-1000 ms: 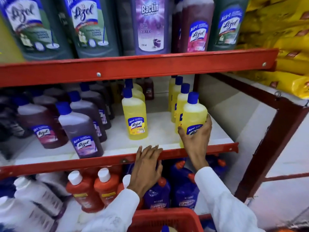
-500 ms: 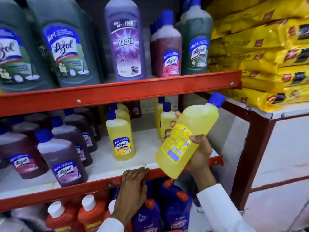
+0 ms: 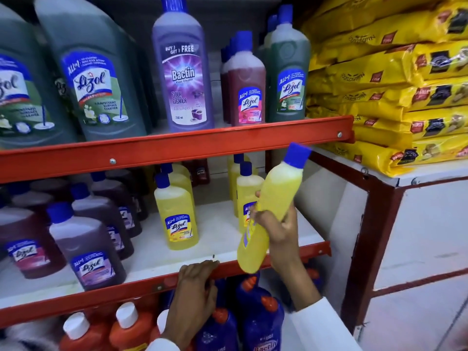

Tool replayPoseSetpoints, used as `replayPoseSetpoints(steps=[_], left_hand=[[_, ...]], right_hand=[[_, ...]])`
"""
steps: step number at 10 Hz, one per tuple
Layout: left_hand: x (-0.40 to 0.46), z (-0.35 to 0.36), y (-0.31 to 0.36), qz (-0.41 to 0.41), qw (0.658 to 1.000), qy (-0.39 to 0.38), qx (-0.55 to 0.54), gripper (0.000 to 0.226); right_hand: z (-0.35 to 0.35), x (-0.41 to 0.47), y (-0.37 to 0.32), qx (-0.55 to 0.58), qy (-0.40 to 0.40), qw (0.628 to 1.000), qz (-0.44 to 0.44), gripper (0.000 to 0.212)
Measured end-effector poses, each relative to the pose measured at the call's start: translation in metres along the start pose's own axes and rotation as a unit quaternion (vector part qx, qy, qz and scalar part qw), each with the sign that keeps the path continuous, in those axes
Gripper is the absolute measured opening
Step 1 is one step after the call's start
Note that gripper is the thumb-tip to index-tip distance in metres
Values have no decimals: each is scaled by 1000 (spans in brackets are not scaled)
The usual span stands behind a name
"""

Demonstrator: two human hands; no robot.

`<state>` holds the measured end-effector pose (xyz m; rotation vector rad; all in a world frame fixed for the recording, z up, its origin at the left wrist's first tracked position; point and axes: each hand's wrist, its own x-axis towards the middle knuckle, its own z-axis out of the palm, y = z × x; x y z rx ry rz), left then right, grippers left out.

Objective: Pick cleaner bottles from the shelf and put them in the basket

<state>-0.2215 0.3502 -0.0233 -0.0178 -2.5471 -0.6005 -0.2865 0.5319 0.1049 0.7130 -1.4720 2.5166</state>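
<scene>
Right hand (image 3: 278, 234) is wrapped around a yellow bottle (image 3: 268, 214), held tilted, cap up, off the middle shelf's (image 3: 215, 239) right front corner. Left hand (image 3: 195, 287) rests curled on the front rail, holding nothing.

Risk: grip is one-handed at mid-body; slip judged possible. Basket not in view.

Count on the shelf: four yellow bottles at least.

Head view, close before shelf (image 3: 177, 148)

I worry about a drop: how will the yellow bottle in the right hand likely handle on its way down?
The yellow bottle looks nearly full, so probably heavy for its size. The right hand grips it mid-body and tilted; smooth plastic may slip. Its blue cap looks shut, so spilling seems unlikely.
</scene>
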Motion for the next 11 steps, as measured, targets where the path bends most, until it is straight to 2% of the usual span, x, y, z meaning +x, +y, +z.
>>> replayPoseSetpoints(steps=[1,3,7,10,11], left_hand=[[0,0,-1,-10,1000,-4,1,57],[0,0,2,-22,1000,2,-9,57],[0,4,2,-46,999,-3,-20,56],[-1,10,-6,-42,999,3,-11,54],[-1,5,2,-49,999,-1,-11,51]], right_hand=[[4,2,10,-189,108,974,-57,82],[-9,25,35,-254,188,947,-57,94],[-14,39,94,-340,195,920,-26,107],[-14,42,102,-366,187,911,-25,111],[-17,33,96,-374,208,904,-22,116]])
